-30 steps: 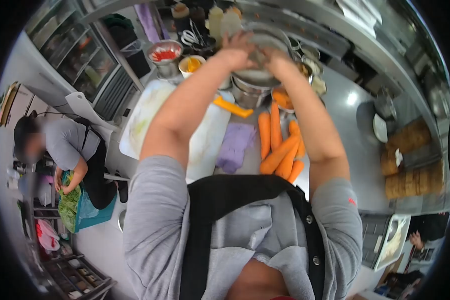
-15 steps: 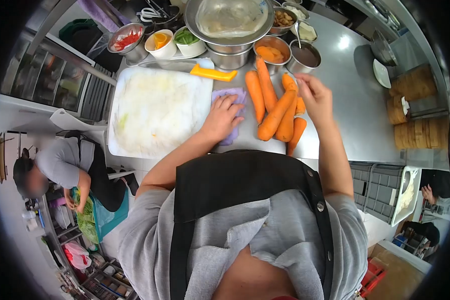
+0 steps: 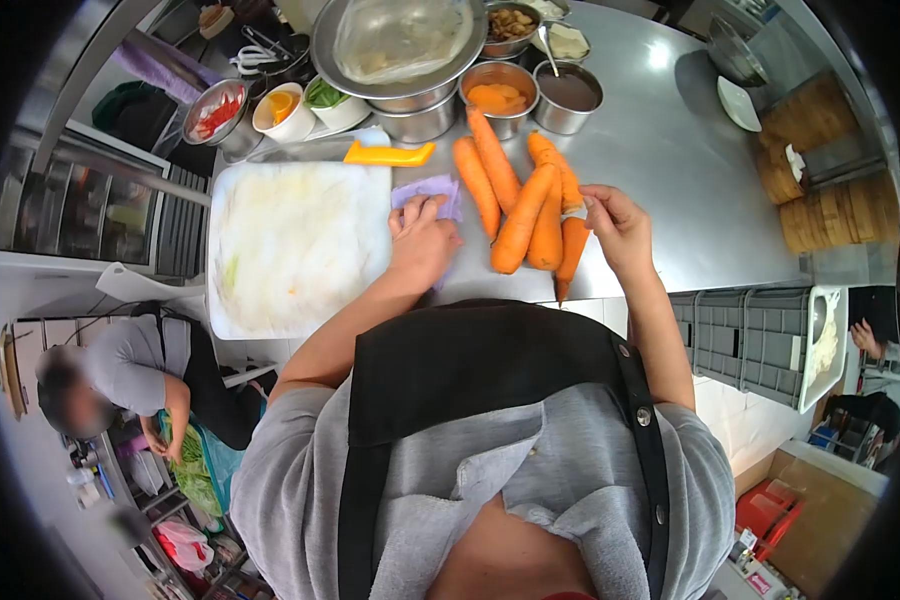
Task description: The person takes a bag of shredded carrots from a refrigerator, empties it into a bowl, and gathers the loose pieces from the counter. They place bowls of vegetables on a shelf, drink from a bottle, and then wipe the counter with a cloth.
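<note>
Several orange carrots [image 3: 522, 222] lie in a loose cluster on the steel counter. My left hand [image 3: 423, 242] rests on a folded purple cloth [image 3: 435, 188], fingers bent but apart, beside the right edge of a white cutting board [image 3: 300, 250]. At the right of the cluster, my right hand [image 3: 622, 228] has thumb and fingertips pinched together, close to the end of a carrot [image 3: 572, 245]. A small whitish patch shows by those fingertips; what they hold, if anything, I cannot make out. A yellow-handled knife [image 3: 390, 153] lies behind the board.
Behind the carrots stand a metal pot with orange slices [image 3: 500, 97], a pot of dark sauce [image 3: 568, 95] and a wide metal bowl [image 3: 400, 80]. Bamboo steamers [image 3: 840, 220] are stacked at right. To the left, another person [image 3: 145, 365] handles leafy greens [image 3: 198, 470].
My right hand has come down toward my body, along the right side of the carrots. My left hand's fingers have bent more on the cloth. The whole view has shifted slightly.
</note>
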Available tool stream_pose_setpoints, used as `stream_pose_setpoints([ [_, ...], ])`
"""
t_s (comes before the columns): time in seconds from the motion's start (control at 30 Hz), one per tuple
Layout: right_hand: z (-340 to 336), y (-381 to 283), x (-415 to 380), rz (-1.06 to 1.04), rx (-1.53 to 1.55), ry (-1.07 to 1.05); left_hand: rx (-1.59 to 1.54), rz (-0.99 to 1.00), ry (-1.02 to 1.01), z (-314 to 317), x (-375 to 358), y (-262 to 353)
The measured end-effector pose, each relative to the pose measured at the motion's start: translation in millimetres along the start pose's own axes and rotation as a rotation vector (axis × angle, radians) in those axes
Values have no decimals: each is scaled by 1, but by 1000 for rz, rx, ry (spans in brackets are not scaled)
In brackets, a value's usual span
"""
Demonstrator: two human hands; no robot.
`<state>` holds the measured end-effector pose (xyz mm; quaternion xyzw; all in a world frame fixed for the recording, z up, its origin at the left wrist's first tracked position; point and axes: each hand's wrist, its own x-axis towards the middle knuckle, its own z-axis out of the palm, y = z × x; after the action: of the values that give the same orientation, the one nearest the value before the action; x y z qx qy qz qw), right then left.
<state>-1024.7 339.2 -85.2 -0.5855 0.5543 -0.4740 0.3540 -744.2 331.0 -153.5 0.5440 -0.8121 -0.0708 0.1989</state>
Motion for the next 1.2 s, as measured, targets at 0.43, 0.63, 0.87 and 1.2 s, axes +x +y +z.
stream_pose_setpoints([
  [0.43, -71, 66, -33, 221, 56, 330, 146, 79, 739, -150, 166, -40],
  [0.63, -81, 122, -63, 465, 699, 669, -131, 88, 580, -135, 134, -9],
  [0.87, -160, 117, -102, 377, -594, 1142, -159, 300, 471, -61, 58, 11],
  [1.2, -70, 118, -61, -89, -688, 649, 124, 76, 106, 18, -13, 3],
])
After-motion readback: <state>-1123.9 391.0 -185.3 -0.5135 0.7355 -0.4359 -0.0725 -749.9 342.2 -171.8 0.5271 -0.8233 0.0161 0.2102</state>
